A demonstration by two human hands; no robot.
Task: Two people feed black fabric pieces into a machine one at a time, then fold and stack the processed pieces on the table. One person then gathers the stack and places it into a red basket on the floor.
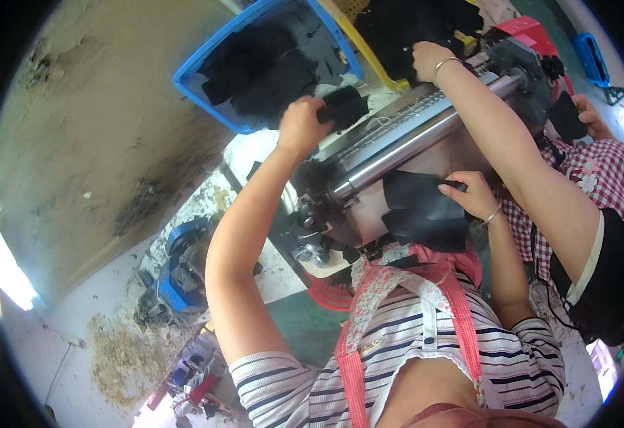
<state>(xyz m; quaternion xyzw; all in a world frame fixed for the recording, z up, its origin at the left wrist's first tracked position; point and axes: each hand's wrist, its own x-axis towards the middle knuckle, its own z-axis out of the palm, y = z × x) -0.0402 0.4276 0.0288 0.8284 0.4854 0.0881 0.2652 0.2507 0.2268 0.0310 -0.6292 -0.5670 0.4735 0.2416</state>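
My left hand (303, 127) is closed on a small black piece (346, 107) at the near edge of a blue bin (230, 123), beyond the machine's left end. Many flat black pieces (255, 68) lie heaped in that bin. Close to my body, my right hand (474, 195) pinches the right edge of a black leather-like sheet (426, 210). The sheet hangs in front of the machine's shiny metal roller (426, 139). Both hands are on opposite sides of the machine (319, 175).
A co-worker's arm (519, 157) crosses from the right, its hand at a yellow bin (369, 53) with black pieces. Another hand (591, 118) at the far right holds a black piece. A blue motor (183, 274) sits at left, a red basket (330, 294) below the machine.
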